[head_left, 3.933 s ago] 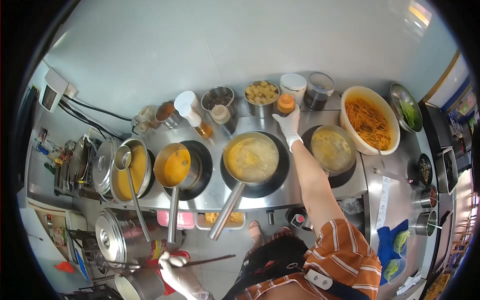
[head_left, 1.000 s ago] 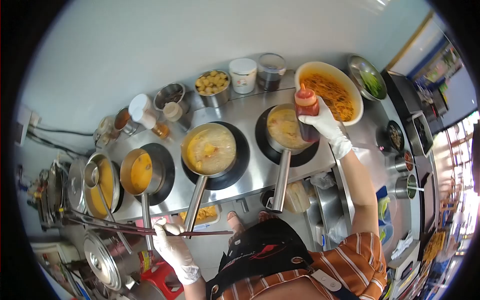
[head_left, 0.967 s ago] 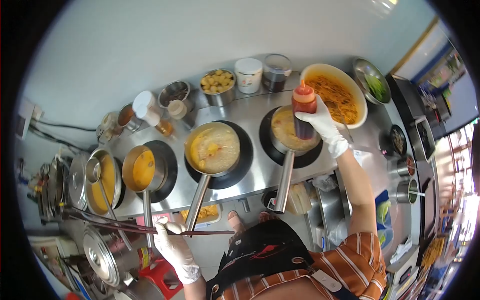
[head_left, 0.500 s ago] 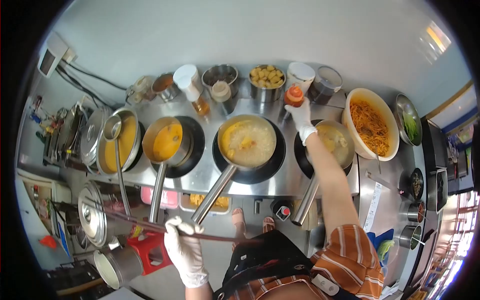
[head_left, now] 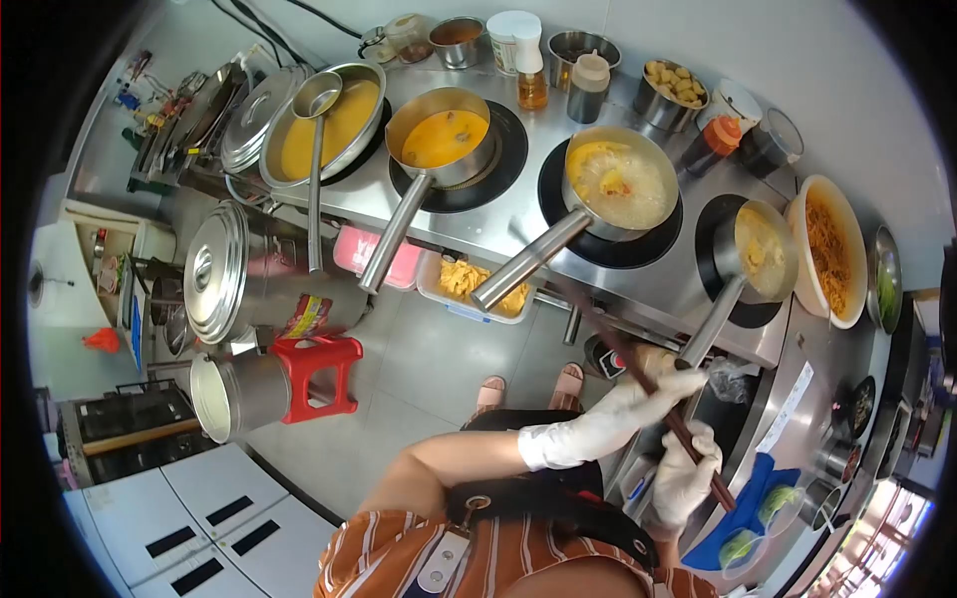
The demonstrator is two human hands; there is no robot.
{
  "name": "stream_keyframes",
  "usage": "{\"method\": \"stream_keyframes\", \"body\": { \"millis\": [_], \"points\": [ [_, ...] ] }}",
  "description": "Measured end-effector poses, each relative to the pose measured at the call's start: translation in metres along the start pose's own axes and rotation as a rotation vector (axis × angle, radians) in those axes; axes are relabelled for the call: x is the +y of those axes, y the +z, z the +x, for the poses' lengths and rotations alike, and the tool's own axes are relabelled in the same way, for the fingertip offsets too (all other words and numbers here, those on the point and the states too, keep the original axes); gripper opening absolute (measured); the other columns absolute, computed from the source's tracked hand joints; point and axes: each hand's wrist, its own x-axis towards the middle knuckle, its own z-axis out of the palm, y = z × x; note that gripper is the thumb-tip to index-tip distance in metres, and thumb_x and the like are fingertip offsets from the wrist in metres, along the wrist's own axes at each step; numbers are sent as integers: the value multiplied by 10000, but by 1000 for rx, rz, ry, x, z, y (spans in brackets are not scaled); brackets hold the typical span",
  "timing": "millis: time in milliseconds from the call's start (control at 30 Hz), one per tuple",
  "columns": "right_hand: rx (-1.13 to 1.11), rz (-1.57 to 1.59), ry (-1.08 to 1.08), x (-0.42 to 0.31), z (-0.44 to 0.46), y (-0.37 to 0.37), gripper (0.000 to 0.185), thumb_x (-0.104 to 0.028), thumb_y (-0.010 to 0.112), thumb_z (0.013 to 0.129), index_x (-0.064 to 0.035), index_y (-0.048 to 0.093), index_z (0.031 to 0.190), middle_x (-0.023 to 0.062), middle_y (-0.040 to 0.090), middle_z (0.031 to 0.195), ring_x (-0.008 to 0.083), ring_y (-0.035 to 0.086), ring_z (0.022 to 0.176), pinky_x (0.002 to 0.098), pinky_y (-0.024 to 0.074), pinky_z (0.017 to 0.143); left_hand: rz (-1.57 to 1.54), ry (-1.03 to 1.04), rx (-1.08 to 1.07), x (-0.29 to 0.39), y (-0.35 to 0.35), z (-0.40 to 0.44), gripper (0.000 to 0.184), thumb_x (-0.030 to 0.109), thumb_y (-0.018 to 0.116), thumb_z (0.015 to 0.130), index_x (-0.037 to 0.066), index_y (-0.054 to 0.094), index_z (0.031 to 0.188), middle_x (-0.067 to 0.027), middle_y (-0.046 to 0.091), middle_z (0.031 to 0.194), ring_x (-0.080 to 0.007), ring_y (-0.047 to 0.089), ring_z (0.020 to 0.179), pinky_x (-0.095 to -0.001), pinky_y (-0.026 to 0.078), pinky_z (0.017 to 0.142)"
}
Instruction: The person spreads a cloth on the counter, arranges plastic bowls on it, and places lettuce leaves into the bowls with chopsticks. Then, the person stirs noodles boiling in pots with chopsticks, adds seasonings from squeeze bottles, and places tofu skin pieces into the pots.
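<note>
My left hand (head_left: 643, 404), gloved in white and blurred, reaches across from the left to dark chopsticks (head_left: 620, 344) and the handle end of the right pan (head_left: 763, 249). Its grip is unclear. The chopsticks run diagonally, with my gloved right hand (head_left: 688, 473) closed around their lower part. A pan of bubbling pale soup (head_left: 620, 181) stands left of the right pan, which also holds pale soup. Behind them is an upright orange-capped sauce bottle (head_left: 712, 145), untouched by either hand.
Further left stand a pan of orange soup (head_left: 439, 135) and a broad pan with a ladle (head_left: 317, 95). Noodles fill a white tub (head_left: 827, 249) at right. A lidded pot (head_left: 224, 269) and red stool (head_left: 319, 374) are lower left.
The sauce bottle, earlier in my right hand over the right pan, now stands at the back. My right hand has come down to the chopsticks, earlier held by my left. The view has turned.
</note>
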Motion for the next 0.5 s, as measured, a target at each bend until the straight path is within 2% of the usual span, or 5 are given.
{"method": "stream_keyframes", "body": {
  "millis": [133,233,367,433,500],
  "points": [
    [320,-131,72,-3,-62,-34,284,-291,567,932,-8,588,928,120,553,881,236,562,762,348,476,733,723,-727,1,-51,-163,-69,370,317,668,839,93,659,1134,-73,657,1134,-162,590,1070,-292,427,947],
    [457,-268,120,10,-99,-38,288,-293,555,939,-6,577,918,101,560,886,210,569,778,314,473,741,1331,-632,591,-77,-323,-85,236,260,566,832,55,683,837,-161,689,915,-344,662,854,-405,524,772],
    [592,-353,197,64,-148,-51,321,-303,549,946,17,546,917,133,528,934,222,575,799,294,516,754,1475,-260,756,-171,-620,-61,423,237,692,780,34,567,1129,-213,607,1079,-327,616,1017,-404,499,874],
    [556,-351,200,83,-165,-58,294,-271,518,966,18,574,956,122,589,948,201,588,842,302,510,756,1628,-830,955,-98,-527,-29,936,476,814,625,75,376,1349,-184,457,1272,-326,481,1198,-408,451,958],
    [573,-576,385,88,-172,-40,452,-381,407,1002,25,605,976,119,613,946,213,584,875,342,464,847,1600,-827,1180,-99,-509,-17,1005,497,820,603,96,322,1378,-194,406,1286,-352,450,1203,-416,444,964]
  ]
}}
